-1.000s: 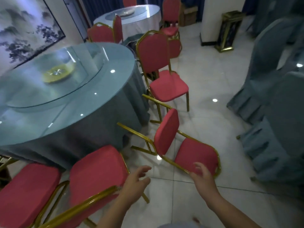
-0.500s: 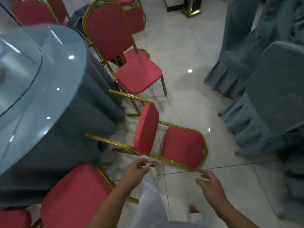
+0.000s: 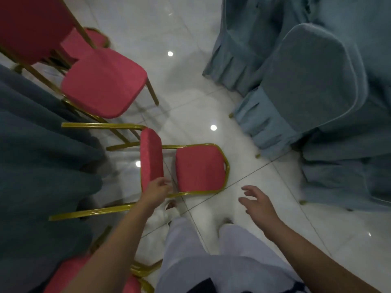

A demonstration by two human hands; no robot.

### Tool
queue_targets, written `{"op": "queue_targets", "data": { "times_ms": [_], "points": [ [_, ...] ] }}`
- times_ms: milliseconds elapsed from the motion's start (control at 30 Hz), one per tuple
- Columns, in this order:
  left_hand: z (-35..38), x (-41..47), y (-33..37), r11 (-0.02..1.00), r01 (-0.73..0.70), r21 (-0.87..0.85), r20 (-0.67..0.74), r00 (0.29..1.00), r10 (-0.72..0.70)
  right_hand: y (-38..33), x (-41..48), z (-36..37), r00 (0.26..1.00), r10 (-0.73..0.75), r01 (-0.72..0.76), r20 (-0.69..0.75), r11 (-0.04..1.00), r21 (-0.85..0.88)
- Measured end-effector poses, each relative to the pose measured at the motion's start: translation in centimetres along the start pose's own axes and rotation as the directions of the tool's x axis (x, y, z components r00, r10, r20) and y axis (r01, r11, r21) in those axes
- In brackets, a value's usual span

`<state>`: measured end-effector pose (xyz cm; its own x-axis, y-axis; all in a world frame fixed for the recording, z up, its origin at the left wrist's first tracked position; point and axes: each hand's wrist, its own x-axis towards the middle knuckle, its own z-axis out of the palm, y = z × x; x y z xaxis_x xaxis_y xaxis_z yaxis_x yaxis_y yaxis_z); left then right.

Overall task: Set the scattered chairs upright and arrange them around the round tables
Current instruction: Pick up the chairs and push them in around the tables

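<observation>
A red chair with a gold frame lies tipped on its back on the white tiles: its backrest point(image 3: 200, 168) is flat on the floor, its seat point(image 3: 150, 157) stands on edge, and its legs point(image 3: 99, 125) point left toward the table. My left hand point(image 3: 157, 188) is at the near lower corner of the seat with its fingers curled there; whether they grip it is unclear. Over bare floor just right of the backrest hovers my right hand point(image 3: 257, 200), fingers spread and holding nothing. An upright red chair point(image 3: 103, 81) stands behind the fallen one.
The dark grey-blue tablecloth point(image 3: 42, 149) of the round table hangs along the left. Several chairs in light blue covers point(image 3: 313, 81) crowd the right side. Another red chair point(image 3: 63, 275) sits at the bottom left beside my legs. An aisle of tiles point(image 3: 186, 85) runs through the middle.
I have stepped closer and the view has tilted down. My left hand has reached the fallen chair's seat, and my right hand has moved forward beside the backrest.
</observation>
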<state>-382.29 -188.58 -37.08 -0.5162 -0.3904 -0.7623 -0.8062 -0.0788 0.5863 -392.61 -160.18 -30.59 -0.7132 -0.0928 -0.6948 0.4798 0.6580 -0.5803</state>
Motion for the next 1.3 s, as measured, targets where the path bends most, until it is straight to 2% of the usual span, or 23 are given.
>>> {"op": "queue_targets", "data": {
  "times_ms": [133, 267, 400, 500, 633, 733, 833, 900, 1000, 1100, 1300],
  "points": [
    [1.3, 1.7, 3.0, 0.997, -0.068, 0.019, 0.022, 0.997, 0.068, -1.0, 0.6, -3.1, 0.993, 0.024, -0.025, -0.112, 1.000, -0.009],
    [4.4, 2.5, 5.4, 0.996, -0.033, 0.086, 0.096, 0.995, 0.025, -1.5, 2.2, -6.5, 0.988, 0.027, -0.022, -0.152, 0.999, 0.035],
    [8.5, 3.1, 7.9, 0.964, -0.104, 0.245, 0.173, 0.983, 0.062, -1.5, 6.1, -9.7, 0.994, 0.012, 0.001, -0.112, 0.994, 0.109],
    [11.8, 3.9, 9.3, 0.969, -0.096, 0.226, 0.166, 0.984, 0.059, -2.0, 11.4, -11.8, 1.000, 0.001, 0.001, -0.025, 0.996, 0.088],
    [16.4, 5.2, 10.4, 0.988, 0.069, 0.138, -0.001, 0.998, -0.069, -3.6, 20.0, -15.5, 0.984, -0.062, 0.077, 0.167, 0.993, -0.088],
    [20.9, 5.2, 10.1, 0.978, 0.204, 0.047, -0.165, 0.967, -0.194, -5.0, 25.7, -18.7, 0.955, -0.078, 0.161, 0.286, 0.946, -0.281],
    [25.9, 5.6, 9.0, 0.938, 0.328, -0.110, -0.162, 0.925, -0.343, -5.5, 30.9, -20.5, 0.949, -0.092, 0.216, 0.301, 0.886, -0.410],
    [28.8, 6.3, 7.5, 0.913, 0.363, -0.188, -0.135, 0.911, -0.390, -5.6, 34.1, -19.6, 0.946, -0.082, 0.217, 0.315, 0.881, -0.420],
    [32.8, 8.3, 4.3, 0.827, 0.419, -0.374, -0.117, 0.864, -0.490, -4.2, 38.3, -16.4, 0.925, -0.064, 0.250, 0.374, 0.844, -0.475],
    [36.5, 11.6, 0.5, 0.658, 0.455, -0.600, -0.060, 0.794, -0.605, -0.6, 42.6, -12.0, 0.906, -0.029, 0.282, 0.422, 0.785, -0.552],
    [43.6, 22.7, -8.9, 0.407, 0.410, -0.816, 0.053, 0.754, -0.655, 9.7, 54.3, -2.9, 0.888, 0.119, 0.250, 0.444, 0.685, -0.684]
  ]
}}
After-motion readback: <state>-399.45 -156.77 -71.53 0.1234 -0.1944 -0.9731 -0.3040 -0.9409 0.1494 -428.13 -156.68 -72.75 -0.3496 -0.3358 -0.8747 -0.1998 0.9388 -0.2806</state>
